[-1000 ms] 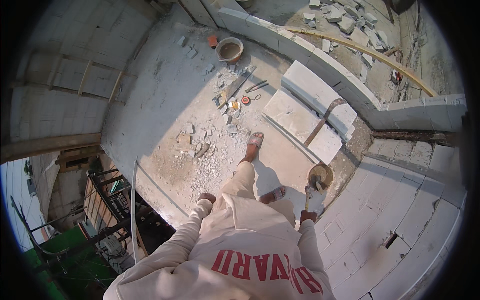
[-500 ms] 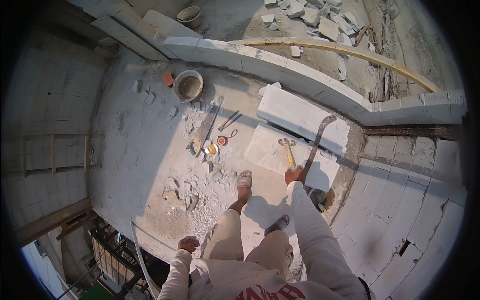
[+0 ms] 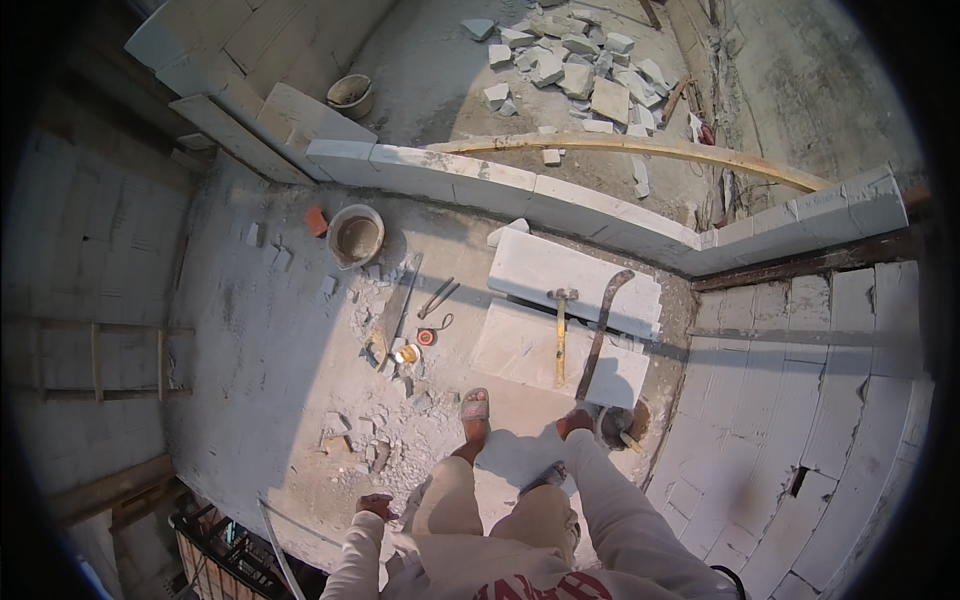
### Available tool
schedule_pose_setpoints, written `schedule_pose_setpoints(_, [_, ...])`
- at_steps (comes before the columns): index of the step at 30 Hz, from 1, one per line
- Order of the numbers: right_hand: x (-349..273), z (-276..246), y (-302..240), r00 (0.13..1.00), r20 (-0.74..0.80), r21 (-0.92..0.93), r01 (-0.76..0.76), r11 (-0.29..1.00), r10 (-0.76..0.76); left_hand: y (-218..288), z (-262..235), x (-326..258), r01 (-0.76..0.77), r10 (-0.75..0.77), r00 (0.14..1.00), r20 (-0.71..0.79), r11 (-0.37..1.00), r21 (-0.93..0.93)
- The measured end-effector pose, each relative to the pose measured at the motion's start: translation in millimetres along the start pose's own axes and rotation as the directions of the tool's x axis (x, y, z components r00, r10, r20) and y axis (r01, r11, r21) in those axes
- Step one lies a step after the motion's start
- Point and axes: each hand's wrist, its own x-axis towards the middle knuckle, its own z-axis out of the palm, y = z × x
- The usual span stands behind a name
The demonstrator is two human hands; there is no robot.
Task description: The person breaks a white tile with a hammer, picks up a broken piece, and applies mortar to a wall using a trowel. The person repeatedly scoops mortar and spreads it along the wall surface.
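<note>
I stand on a dusty concrete slab in sandals. My right hand (image 3: pixel 575 421) reaches down just short of the handle end of a hammer (image 3: pixel 560 330), which lies flat on a white block (image 3: pixel 530 265); hand and handle look apart. Beside the hammer lies a long curved rusty saw blade (image 3: pixel 601 325). A small round pan (image 3: pixel 614 427) sits right next to that hand. My left hand (image 3: pixel 375 505) hangs by my left thigh with nothing in it.
A mortar bucket (image 3: pixel 355 238), a red brick piece (image 3: pixel 317 222), a red tape measure (image 3: pixel 426 337), pliers (image 3: pixel 437 297) and rubble (image 3: pixel 375 440) lie to the left. A low white block wall (image 3: pixel 480 180) with a yellow pipe (image 3: pixel 640 150) runs behind. A slab edge and metal cage (image 3: pixel 215 555) are lower left.
My right hand held the hammer over the block half a second ago; the hammer now lies on the block and the hand has drawn back toward me. The view has tilted forward.
</note>
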Motion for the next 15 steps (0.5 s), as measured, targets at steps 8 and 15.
schedule_pose_setpoints(8, [-131.6,45.0,38.3,1.000,-0.015,-0.010,-0.002,1.000,0.002,158.1,43.0,1.0,-0.438,0.431,0.899,0.081,0.870,0.226])
schedule_pose_setpoints(15, [-167.8,43.3,48.2,0.835,-0.304,0.504,-0.268,0.821,0.459,400.6,149.7,-397.8,-0.967,0.804,0.253,0.537,0.222,0.124])
